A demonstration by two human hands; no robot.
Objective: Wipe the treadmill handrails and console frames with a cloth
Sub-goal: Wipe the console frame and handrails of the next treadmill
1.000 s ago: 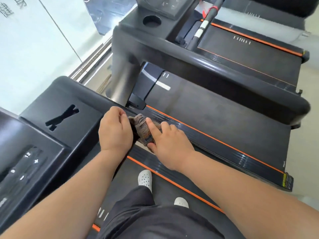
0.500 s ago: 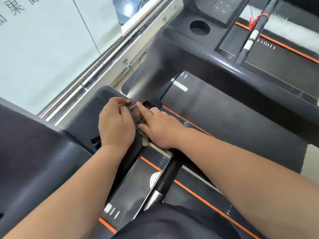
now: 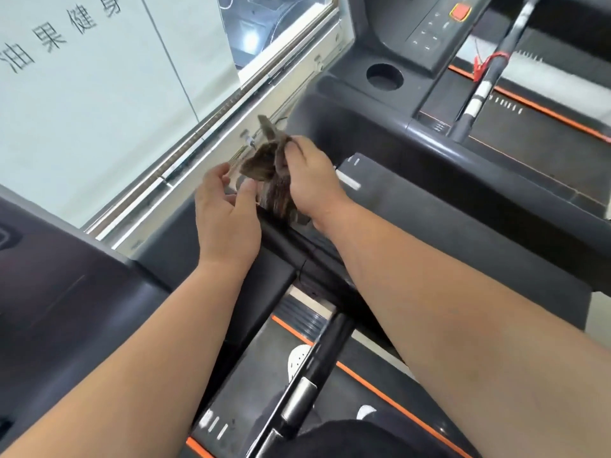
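Note:
A crumpled brown-grey cloth hangs in the air above the black treadmill handrail. My right hand grips the cloth's right side with curled fingers. My left hand pinches the cloth's lower left edge between thumb and fingers. The dark console frame of my treadmill fills the lower left. A loose corner of the cloth sticks up toward the window.
A second treadmill stands ahead, with a cup holder, a console with an orange button and a black pole. A frosted glass wall runs along the left. My white shoes stand on the orange-edged belt below.
Both hands lifted the cloth off the handrail and moved up and away. The cloth went from bunched and pressed down to partly spread between the hands. The camera tilted forward.

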